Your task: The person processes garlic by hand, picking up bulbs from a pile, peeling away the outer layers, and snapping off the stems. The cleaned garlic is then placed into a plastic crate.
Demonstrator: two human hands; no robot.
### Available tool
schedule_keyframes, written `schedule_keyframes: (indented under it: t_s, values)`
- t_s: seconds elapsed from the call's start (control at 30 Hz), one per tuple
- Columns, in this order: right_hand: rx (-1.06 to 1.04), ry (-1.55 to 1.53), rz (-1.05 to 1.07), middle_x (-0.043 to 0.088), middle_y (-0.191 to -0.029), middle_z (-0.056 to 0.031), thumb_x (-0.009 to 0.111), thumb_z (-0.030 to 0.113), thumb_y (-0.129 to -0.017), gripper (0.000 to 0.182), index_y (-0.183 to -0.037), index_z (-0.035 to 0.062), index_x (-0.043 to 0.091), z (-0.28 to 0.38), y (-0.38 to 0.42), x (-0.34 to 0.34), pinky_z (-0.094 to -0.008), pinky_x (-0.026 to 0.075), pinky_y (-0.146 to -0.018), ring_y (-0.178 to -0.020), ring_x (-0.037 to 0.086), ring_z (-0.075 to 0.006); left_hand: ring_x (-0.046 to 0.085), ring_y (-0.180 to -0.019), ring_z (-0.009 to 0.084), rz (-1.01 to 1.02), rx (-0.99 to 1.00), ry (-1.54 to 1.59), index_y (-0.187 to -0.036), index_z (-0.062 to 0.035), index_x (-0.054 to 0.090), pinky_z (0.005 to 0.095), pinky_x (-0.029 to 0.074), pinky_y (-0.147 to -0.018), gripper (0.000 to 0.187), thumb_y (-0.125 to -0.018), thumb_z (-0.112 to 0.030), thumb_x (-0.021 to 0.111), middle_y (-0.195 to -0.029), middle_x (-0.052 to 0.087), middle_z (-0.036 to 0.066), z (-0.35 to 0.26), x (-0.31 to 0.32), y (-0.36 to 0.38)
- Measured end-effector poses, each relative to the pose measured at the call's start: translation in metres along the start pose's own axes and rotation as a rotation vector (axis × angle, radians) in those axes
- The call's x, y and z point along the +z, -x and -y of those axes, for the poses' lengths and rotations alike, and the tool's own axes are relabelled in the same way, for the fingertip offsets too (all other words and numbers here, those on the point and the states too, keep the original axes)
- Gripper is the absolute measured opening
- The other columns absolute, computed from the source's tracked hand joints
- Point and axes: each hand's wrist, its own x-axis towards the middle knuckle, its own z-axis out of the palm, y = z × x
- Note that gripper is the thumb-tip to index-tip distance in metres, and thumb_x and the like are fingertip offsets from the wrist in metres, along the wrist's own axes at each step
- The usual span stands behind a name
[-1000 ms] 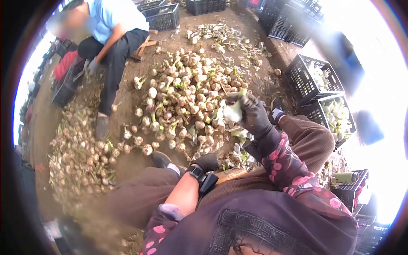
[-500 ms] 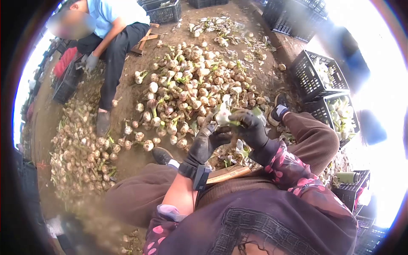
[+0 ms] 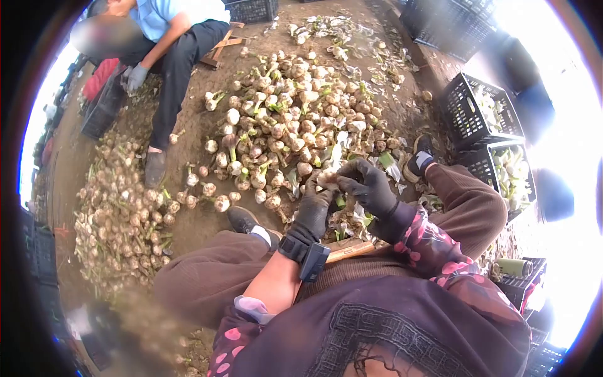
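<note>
Around me spreads a brown, bare-earth floor point(image 3: 198, 141), littered beyond my feet with dry pale scraps point(image 3: 330, 26). Ahead on my left stands a low, crossed-leg wooden stool point(image 3: 220, 49), with a black plastic crate point(image 3: 252, 10) behind it. To my right sit two open black crates with perforated sides, and farther up, a dark crate stack point(image 3: 447, 30). Glaring white daylight point(image 3: 568, 100) washes out everything past them; I cannot make out any wall there.

Pale, brown-tinged, rounded bulb point(image 3: 326, 180): held between left hand point(image 3: 314, 210) and right hand point(image 3: 372, 190), partly hidden. Whitish-brown, rounded bulbs with green stems point(image 3: 276, 129): loose heap on brown earthen ground point(image 3: 200, 122), just beyond held bulb.
</note>
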Motion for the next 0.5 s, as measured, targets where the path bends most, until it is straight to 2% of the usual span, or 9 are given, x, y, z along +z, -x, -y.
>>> schedule_keyframes:
  t_s: [0.03,0.1,0.13,0.17,0.27,0.33,0.4,0.47,0.5]
  values:
    - [-0.001,0.0,-0.004,0.062,-0.078,-0.0105,0.07,0.006,-0.076,0.017,-0.089,0.0029,0.061,0.004,0.0,0.0,-0.0308,0.048,-0.062,-0.068,0.061,-0.0241,0.059,-0.092,0.0157,-0.022,0.07,-0.245,-0.135,-0.0095,0.033,0.0297,0.053,-0.074,0.05,-0.089,0.0,0.05,-0.11,0.057,0.007,0.0,0.002,0.001]
    - [-0.119,0.642,0.077,0.061,-0.075,-0.0124,0.076,0.015,-0.071,0.026,-0.088,0.0019,0.06,0.021,-0.005,-0.002,-0.0335,0.048,-0.062,-0.067,0.06,-0.0253,0.058,-0.094,0.0156,-0.001,0.166,-0.375,-0.139,-0.0083,0.026,0.0287,0.051,-0.077,0.055,-0.09,-0.002,0.051,-0.113,0.055,0.009,0.0,0.005,0.004]
    - [-0.099,0.699,0.141,0.061,-0.076,-0.0152,0.077,0.025,-0.07,0.033,-0.084,0.0014,0.06,0.023,-0.009,-0.005,-0.038,0.048,-0.063,-0.069,0.061,-0.0303,0.057,-0.093,0.0169,0.007,0.237,-0.49,-0.136,-0.0048,0.027,0.0281,0.05,-0.078,0.057,-0.087,-0.002,0.056,-0.11,0.056,0.01,0.0,0.004,0.004]
    - [-0.099,0.699,0.14,0.061,-0.076,-0.0152,0.077,0.025,-0.07,0.033,-0.084,0.0014,0.06,0.023,-0.011,-0.006,-0.038,0.048,-0.063,-0.069,0.061,-0.0303,0.057,-0.092,0.0182,0.014,0.31,-0.606,-0.133,-0.0012,0.028,0.0275,0.049,-0.079,0.06,-0.083,-0.002,0.061,-0.107,0.056,0.012,-0.001,0.004,0.004]
    - [-0.119,0.821,0.155,0.055,-0.068,-0.014,0.075,0.019,-0.07,0.029,-0.081,-0.0005,0.057,0.014,-0.011,-0.005,-0.0354,0.045,-0.058,-0.064,0.059,-0.025,0.057,-0.089,0.019,-0.024,0.378,-0.837,-0.134,-0.0004,0.026,0.0293,0.049,-0.078,0.062,-0.083,-0.004,0.061,-0.104,0.055,0.013,-0.003,0.006,0.006]
    - [-0.242,0.976,0.113,0.06,-0.076,-0.0202,0.072,0.027,-0.072,0.033,-0.083,0.0,0.056,0.002,-0.008,-0.003,-0.0413,0.048,-0.064,-0.072,0.061,-0.0365,0.056,-0.091,0.0178,-0.06,0.392,-0.862,-0.134,-0.0033,0.028,0.0282,0.048,-0.079,0.061,-0.081,-0.003,0.059,-0.107,0.054,0.011,-0.001,0.007,0.007]
    - [-0.204,0.949,0.084,0.06,-0.076,-0.0203,0.072,0.027,-0.073,0.033,-0.084,0.0001,0.057,-0.001,-0.009,-0.004,-0.0412,0.048,-0.065,-0.072,0.061,-0.0364,0.055,-0.093,0.0167,-0.095,0.409,-0.887,-0.135,-0.0061,0.031,0.027,0.048,-0.08,0.061,-0.08,-0.002,0.058,-0.11,0.054,0.009,-0.003,0.007,0.009]
    - [-0.176,0.921,0.057,0.061,-0.076,-0.0204,0.071,0.027,-0.073,0.032,-0.085,0.0002,0.057,-0.009,-0.013,-0.009,-0.0412,0.048,-0.065,-0.072,0.061,-0.0364,0.055,-0.094,0.0161,-0.066,0.132,-0.74,-0.135,-0.0063,0.031,0.0269,0.047,-0.08,0.062,-0.079,-0.001,0.056,-0.111,0.053,0.01,-0.011,0.008,0.011]
    - [0.025,0.446,0.036,0.061,-0.077,-0.0204,0.07,0.028,-0.074,0.033,-0.086,0.0004,0.057,-0.016,-0.015,-0.014,-0.0419,0.048,-0.066,-0.074,0.061,-0.0367,0.055,-0.094,0.0161,-0.065,0.135,-0.743,-0.135,-0.0063,0.031,0.0269,0.047,-0.08,0.062,-0.079,-0.001,0.056,-0.111,0.053,0.01,-0.011,0.007,0.01]
